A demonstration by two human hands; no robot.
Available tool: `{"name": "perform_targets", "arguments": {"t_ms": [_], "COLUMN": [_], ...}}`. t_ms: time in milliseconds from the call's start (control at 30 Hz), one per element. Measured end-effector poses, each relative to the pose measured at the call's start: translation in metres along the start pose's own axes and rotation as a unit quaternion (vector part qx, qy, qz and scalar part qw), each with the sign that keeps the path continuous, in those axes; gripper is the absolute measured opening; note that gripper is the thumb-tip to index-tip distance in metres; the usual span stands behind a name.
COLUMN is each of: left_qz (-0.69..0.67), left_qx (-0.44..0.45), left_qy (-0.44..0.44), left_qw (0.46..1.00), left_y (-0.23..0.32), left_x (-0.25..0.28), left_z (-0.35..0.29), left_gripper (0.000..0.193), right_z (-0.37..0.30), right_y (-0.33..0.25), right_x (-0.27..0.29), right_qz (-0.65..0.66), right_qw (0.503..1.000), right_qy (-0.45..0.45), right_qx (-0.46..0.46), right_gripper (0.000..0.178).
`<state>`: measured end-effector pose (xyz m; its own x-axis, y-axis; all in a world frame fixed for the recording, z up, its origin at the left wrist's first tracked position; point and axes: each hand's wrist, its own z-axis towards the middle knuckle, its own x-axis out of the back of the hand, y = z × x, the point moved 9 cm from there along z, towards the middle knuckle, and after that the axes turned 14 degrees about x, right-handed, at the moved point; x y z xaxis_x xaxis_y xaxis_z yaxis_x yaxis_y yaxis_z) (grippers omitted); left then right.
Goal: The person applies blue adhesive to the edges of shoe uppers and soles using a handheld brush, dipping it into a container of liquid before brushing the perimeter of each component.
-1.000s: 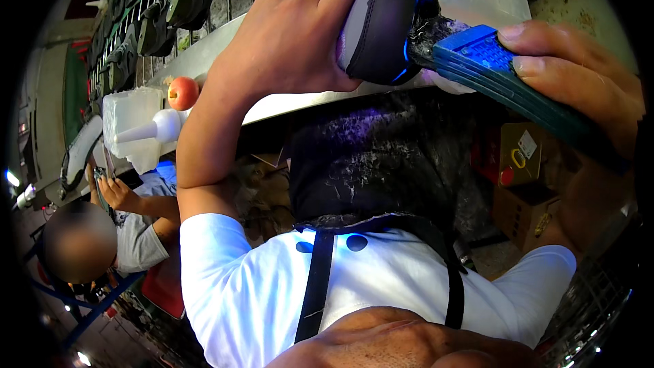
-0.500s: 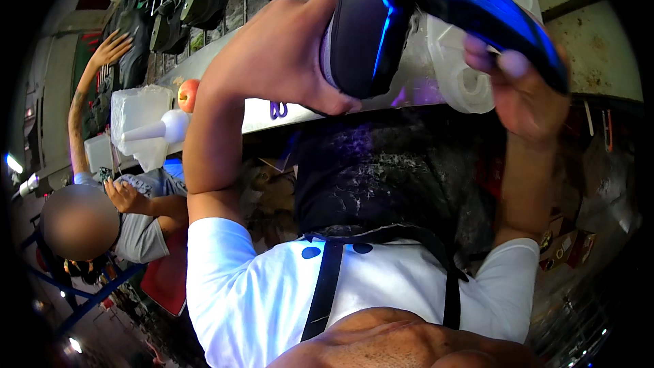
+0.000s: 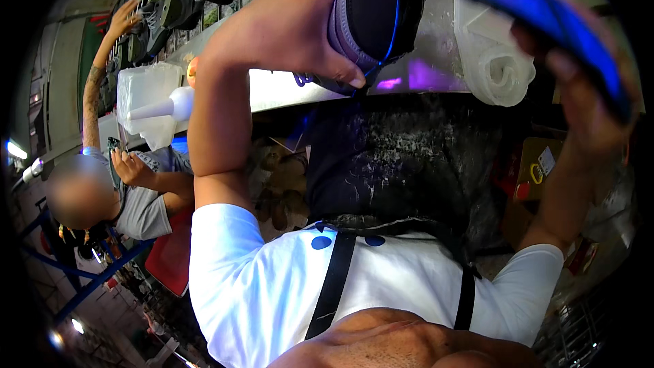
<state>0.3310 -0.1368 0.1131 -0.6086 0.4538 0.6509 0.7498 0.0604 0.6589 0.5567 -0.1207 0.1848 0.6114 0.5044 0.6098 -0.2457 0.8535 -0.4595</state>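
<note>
My left hand [image 3: 289, 24] is closed round a dark shoe [image 3: 375, 10], its thumb pressed on the padded edge. A thin blue glowing line runs along the shoe's side. On the right, my right hand [image 3: 589, 95] grips one end of a long, curved shoe sole [image 3: 538, 17], dark-edged and lit bright blue. Motion blurs this hand and the sole. The sole's other end reaches toward the shoe near the top of the picture; whether they touch there I cannot tell.
Below the shoe runs a metal bench edge [image 3: 286, 92] with a rolled translucent plastic sheet [image 3: 504, 78]. A white squeeze bottle [image 3: 174, 104], clear plastic container [image 3: 139, 82] and apple [image 3: 192, 71] sit left. Several shoes [image 3: 178, 3] hang on a rack. A co-worker [image 3: 146, 191] sits at left.
My right hand has swung outward to the right with the sole, widening the gap to the shoe. The shoe in my left hand has shifted slightly right and up in view.
</note>
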Motion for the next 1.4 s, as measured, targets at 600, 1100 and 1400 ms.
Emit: {"name": "perform_targets", "arguments": {"t_ms": [600,1100,1400], "left_qz": [0.005,-0.058,-0.068], "left_qx": [-0.008,-0.012,-0.087], "left_qy": [-0.022,0.012,0.012], "left_qw": [1.000,0.998,0.994], "left_y": [0.021,-0.006,-0.024], "left_x": [0.010,0.020,0.017], "left_z": [0.005,0.020,0.031], "left_gripper": [0.112,0.112,0.107], "right_z": [-0.025,-0.041,-0.044], "right_y": [0.028,0.038,0.032], "right_x": [-0.017,-0.074,-0.100], "right_qz": [0.025,-0.028,-0.038], "right_qw": [0.995,0.981,0.988], "right_qy": [0.101,0.190,0.142], "right_qx": [-0.003,0.027,0.038], "right_gripper": [0.025,0.025,0.037]}}
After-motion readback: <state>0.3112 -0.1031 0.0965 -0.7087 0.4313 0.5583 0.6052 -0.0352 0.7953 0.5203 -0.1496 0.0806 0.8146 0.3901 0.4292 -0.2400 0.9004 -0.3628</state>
